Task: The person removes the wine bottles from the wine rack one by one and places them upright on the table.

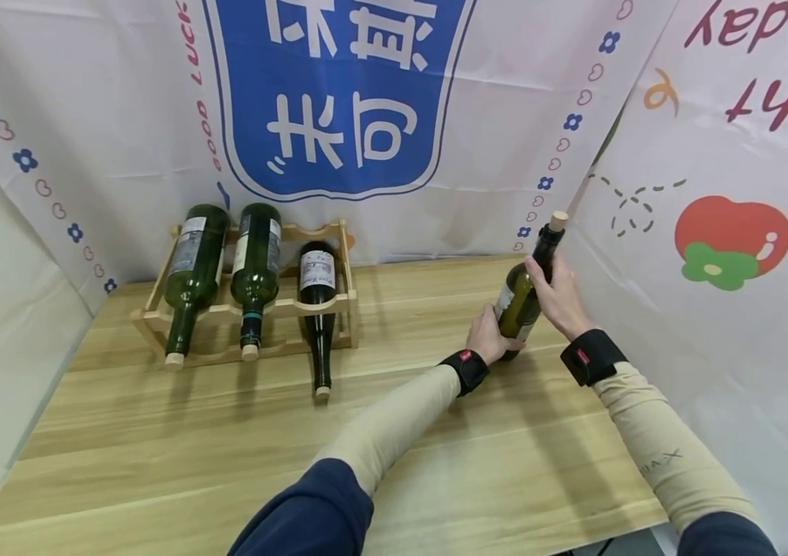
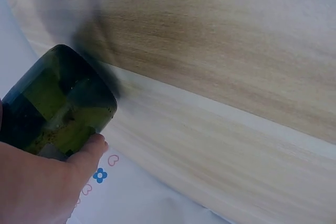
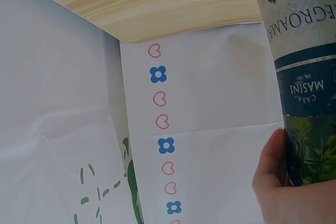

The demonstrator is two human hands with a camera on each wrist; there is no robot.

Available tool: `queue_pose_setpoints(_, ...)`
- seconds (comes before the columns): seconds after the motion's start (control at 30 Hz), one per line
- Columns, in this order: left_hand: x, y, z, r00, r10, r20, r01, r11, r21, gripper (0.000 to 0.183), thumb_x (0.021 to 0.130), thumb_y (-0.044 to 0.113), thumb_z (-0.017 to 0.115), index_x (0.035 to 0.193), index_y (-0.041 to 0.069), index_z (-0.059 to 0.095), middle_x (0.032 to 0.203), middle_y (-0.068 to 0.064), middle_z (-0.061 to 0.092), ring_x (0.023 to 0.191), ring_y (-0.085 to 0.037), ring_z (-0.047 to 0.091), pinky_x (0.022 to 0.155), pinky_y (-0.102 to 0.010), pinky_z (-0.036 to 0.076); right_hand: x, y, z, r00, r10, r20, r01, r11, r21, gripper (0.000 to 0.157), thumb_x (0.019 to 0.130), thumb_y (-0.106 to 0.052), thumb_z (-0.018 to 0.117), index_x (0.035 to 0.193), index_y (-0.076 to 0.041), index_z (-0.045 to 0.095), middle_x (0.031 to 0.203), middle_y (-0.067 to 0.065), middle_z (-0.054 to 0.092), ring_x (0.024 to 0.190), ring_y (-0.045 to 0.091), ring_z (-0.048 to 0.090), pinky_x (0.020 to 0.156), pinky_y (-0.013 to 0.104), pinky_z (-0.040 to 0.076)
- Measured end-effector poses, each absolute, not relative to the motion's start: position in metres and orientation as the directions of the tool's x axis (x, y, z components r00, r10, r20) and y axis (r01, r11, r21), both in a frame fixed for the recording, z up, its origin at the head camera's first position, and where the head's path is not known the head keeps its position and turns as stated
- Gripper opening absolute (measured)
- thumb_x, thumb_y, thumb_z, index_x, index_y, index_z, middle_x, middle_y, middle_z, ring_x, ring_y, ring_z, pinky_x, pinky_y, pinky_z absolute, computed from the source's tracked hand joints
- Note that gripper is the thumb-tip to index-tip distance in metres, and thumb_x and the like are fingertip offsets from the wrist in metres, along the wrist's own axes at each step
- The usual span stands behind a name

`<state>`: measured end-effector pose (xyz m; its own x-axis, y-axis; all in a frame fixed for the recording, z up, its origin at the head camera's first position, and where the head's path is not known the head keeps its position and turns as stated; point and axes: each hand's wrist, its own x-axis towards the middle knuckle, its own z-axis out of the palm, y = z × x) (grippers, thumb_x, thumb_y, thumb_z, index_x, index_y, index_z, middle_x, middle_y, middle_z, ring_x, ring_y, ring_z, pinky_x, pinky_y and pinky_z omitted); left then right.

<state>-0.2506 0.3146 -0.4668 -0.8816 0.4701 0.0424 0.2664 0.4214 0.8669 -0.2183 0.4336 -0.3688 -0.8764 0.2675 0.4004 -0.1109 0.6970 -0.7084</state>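
Green glass bottle (image 1: 522,303) with pale cork (image 1: 558,221) is tilted at the right side of the wooden table (image 1: 157,463); my left hand (image 1: 488,335) grips its lower body, my right hand (image 1: 562,295) its shoulder. Its white-and-blue paper label (image 3: 310,40) shows "NEGROAMA" and "CASA MASINI". Three dark, corked glass bottles (image 1: 255,278) lie in a light wooden rack (image 1: 345,303).

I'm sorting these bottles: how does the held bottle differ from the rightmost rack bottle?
The held bottle tilts with its neck up; the rack bottle lies with its neck jutting in front of the wooden rack. Left grip and right grip hold the held bottle, while the wooden rack supports the rack bottle. The held bottle's glass shows olive green; the rack bottle looks nearly black. Both have a label and a cork.
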Motion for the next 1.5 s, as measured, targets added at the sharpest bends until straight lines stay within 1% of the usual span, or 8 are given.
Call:
queue_pose_setpoints(0.37,-0.255,0.309,-0.467,-0.888,0.459,0.028,0.254,0.44,0.861,0.075,0.07,0.03,0.087,0.128,0.01,0.045,0.12,-0.01,0.062,0.108,-0.023,0.062,0.089,-0.031,0.054,-0.22,0.428,-0.368,-0.891,0.255,0.376,-0.091,0.711,-0.698,0.056,0.101,-0.044,0.045,0.137,-0.002,0.038,0.131,0.03,0.054,0.119,0.044,0.055,0.093,0.06,0.048)
queue_pose_setpoints(0.53,-0.259,0.31,-0.466,-0.889,0.458,0.023,0.247,0.436,0.865,0.074,0.071,0.026,0.087,0.129,0.01,0.044,0.121,-0.01,0.061,0.11,-0.023,0.061,0.091,-0.033,0.054,-0.222,0.425,-0.365,-0.884,0.249,0.394,-0.109,0.711,-0.694,0.056,0.101,-0.042,0.045,0.139,-0.001,0.038,0.131,0.031,0.054,0.118,0.045,0.055,0.093,0.061,0.048)
queue_pose_setpoints(0.93,-0.26,0.303,-0.461,-0.883,0.462,0.082,0.317,0.458,0.83,0.07,0.072,0.026,0.086,0.126,0.009,0.045,0.121,-0.012,0.061,0.11,-0.025,0.062,0.092,-0.032,0.054,-0.224,0.418,-0.366,-0.866,0.261,0.427,-0.126,0.712,-0.69,0.054,0.102,-0.042,0.043,0.134,0.001,0.039,0.122,0.032,0.057,0.113,0.044,0.056,0.092,0.057,0.046)
queue_pose_setpoints(1.07,-0.264,0.302,-0.467,-0.877,0.47,0.096,0.333,0.452,0.828,0.072,0.073,0.028,0.085,0.13,0.011,0.044,0.123,-0.011,0.06,0.112,-0.023,0.061,0.095,-0.032,0.052,-0.225,0.416,-0.369,-0.863,0.267,0.429,-0.118,0.719,-0.685,0.054,0.101,-0.042,0.043,0.133,0.001,0.039,0.119,0.03,0.057,0.112,0.043,0.056,0.093,0.057,0.045)
queue_pose_setpoints(1.23,-0.264,0.298,-0.477,-0.852,0.519,0.068,0.345,0.46,0.818,0.084,0.073,0.033,0.084,0.139,0.011,0.038,0.13,-0.01,0.056,0.118,-0.023,0.057,0.1,-0.033,0.049,-0.219,0.417,-0.384,-0.876,0.306,0.374,-0.058,0.702,-0.71,0.064,0.099,-0.049,0.043,0.141,0.0,0.033,0.131,0.028,0.048,0.124,0.042,0.046,0.106,0.058,0.036)
queue_pose_setpoints(1.33,-0.259,0.291,-0.483,-0.832,0.554,0.029,0.36,0.499,0.788,0.091,0.074,0.037,0.083,0.144,0.011,0.032,0.137,-0.011,0.051,0.124,-0.024,0.053,0.104,-0.033,0.046,-0.207,0.42,-0.399,-0.888,0.325,0.327,-0.023,0.677,-0.735,0.074,0.098,-0.051,0.043,0.149,-0.002,0.022,0.143,0.028,0.038,0.132,0.042,0.038,0.11,0.06,0.03)
queue_pose_setpoints(1.4,-0.256,0.284,-0.485,-0.822,0.569,0.022,0.381,0.521,0.764,0.092,0.077,0.038,0.081,0.147,0.008,0.03,0.142,-0.013,0.048,0.129,-0.025,0.049,0.107,-0.034,0.044,-0.198,0.423,-0.407,-0.897,0.33,0.295,-0.006,0.657,-0.754,0.078,0.098,-0.052,0.044,0.152,-0.005,0.015,0.149,0.027,0.03,0.137,0.042,0.032,0.112,0.062,0.028)
queue_pose_setpoints(1.5,-0.251,0.273,-0.484,-0.817,0.575,0.032,0.408,0.538,0.737,0.088,0.081,0.036,0.076,0.149,0.006,0.028,0.148,-0.015,0.042,0.136,-0.026,0.043,0.112,-0.036,0.04,-0.185,0.424,-0.418,-0.903,0.34,0.263,0.022,0.648,-0.761,0.081,0.097,-0.053,0.044,0.154,-0.008,0.009,0.153,0.025,0.025,0.139,0.042,0.028,0.113,0.064,0.025)
